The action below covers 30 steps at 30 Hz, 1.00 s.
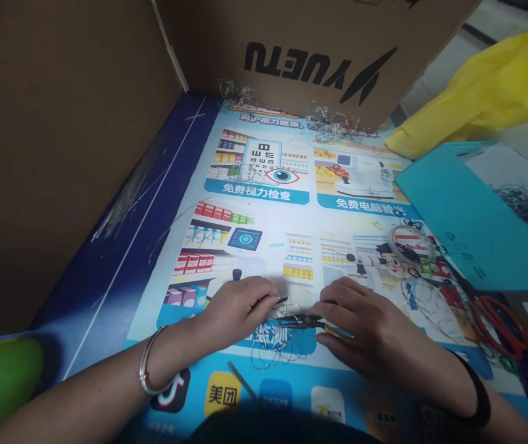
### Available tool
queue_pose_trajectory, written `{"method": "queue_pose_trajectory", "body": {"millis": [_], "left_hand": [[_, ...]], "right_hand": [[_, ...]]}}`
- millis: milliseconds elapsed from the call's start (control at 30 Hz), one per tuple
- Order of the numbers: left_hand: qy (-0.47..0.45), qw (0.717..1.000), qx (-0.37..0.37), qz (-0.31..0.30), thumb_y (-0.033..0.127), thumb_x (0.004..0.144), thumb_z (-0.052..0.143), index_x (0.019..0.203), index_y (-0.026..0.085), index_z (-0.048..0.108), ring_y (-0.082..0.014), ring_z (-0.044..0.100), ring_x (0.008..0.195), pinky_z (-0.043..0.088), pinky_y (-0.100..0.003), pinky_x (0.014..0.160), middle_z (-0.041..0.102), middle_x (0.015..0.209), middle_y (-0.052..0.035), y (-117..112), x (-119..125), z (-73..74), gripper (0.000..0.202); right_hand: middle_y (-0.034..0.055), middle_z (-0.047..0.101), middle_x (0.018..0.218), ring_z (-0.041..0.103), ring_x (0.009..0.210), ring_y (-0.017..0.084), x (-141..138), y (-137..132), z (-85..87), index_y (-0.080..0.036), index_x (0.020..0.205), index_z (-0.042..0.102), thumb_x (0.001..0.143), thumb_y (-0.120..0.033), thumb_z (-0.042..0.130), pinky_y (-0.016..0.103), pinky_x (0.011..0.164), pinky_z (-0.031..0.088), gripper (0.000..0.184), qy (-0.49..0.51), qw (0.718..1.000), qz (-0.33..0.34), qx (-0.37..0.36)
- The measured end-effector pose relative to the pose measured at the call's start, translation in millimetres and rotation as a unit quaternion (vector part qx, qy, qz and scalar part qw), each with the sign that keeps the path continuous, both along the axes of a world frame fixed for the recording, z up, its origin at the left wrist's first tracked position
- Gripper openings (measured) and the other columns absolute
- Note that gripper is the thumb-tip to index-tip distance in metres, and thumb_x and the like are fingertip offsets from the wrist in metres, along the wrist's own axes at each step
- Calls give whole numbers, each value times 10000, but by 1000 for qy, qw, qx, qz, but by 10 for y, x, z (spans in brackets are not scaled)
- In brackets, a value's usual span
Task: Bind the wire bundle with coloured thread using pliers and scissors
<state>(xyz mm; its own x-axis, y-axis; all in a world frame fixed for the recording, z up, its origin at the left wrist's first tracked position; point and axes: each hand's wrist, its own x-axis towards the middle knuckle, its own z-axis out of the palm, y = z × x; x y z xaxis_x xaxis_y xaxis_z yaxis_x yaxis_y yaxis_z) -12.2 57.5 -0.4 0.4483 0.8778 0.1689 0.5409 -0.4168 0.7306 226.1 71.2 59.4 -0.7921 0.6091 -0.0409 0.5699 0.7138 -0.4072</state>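
Meets a cardboard wall [60, 135] along the left and a cardboard panel [319, 24], lettered YUETU upside down, across the far edge. Has room for moving forward over the flat printed sheet [264, 213] — less to the right, with a pale ring [391, 243], orange-handled scissors [479, 308] and a turquoise card [476, 216] crowding that border. Comes close to a green object [14, 370] at the near-left corner.

Pinches the left hand [245, 302], thumb to forefinger, on a small dark piece [283, 300], too small to name. Curls the right hand [365, 320] round yellow-handled pliers [304, 321], with thumb and fingers a little apart across the handles; cannot make out the spread of the jaws. Has the tangle of thin wires [277, 345] on the sheet, near the middle of the close edge, beneath the pliers.

Shows blue tabletop [88, 283] left of the sheet, bearing straight wires [125, 197] beside the cardboard wall. Shows a wire clump [238, 95] and a larger clump [331, 126] at the foot of the far panel — plus a yellow bag [476, 92] beyond, at right. Catches brightest light mid-sheet, with dimness around.
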Motion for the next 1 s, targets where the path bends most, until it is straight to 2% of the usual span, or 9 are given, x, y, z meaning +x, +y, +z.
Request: {"method": "queue_pose_trajectory", "body": {"millis": [133, 300, 500, 667, 1000], "left_hand": [[19, 1000, 13, -15, 238, 917, 427, 856, 166, 599, -147, 578, 670, 429, -267, 574, 633, 749, -33, -12, 5, 9, 196], [30, 999, 29, -32, 227, 920, 415, 852, 162, 583, -143, 563, 635, 413, -263, 541, 631, 740, -33, -20, 5, 43, 193], [47, 997, 51, -31, 209, 919, 414, 879, 161, 574, -150, 574, 656, 414, -265, 550, 634, 760, -33, -23, -15, 17, 172], [62, 996, 56, -28, 217, 918, 413, 878, 165, 577, -148, 569, 638, 413, -264, 536, 633, 752, -30, -32, -21, -3, 177], [42, 999, 22, -8, 215, 905, 424, 905, 166, 596, -144, 580, 638, 420, -267, 543, 654, 768, -42, -40, -14, 33, 179]], "right_hand": [[99, 568, 911, 515, 850, 233, 13, -2, 43, -160, 971, 600, 839, -217, 527, 379, 699, 457, 161, -9, 1000, -7, 8], [87, 583, 857, 538, 821, 225, 17, -9, 112, -181, 949, 615, 833, -207, 533, 352, 675, 469, 144, -7, 1000, -19, -6], [87, 598, 877, 561, 837, 229, 63, 4, 57, -186, 991, 612, 829, -215, 551, 333, 658, 480, 175, 6, 998, -63, -5], [97, 597, 892, 559, 847, 232, 78, 7, 24, -181, 999, 608, 846, -223, 541, 344, 670, 483, 173, 22, 997, -73, -2], [85, 618, 922, 588, 860, 227, 155, 6, 75, -215, 991, 615, 841, -272, 568, 339, 688, 502, 167, 33, 996, -82, 6]]}}
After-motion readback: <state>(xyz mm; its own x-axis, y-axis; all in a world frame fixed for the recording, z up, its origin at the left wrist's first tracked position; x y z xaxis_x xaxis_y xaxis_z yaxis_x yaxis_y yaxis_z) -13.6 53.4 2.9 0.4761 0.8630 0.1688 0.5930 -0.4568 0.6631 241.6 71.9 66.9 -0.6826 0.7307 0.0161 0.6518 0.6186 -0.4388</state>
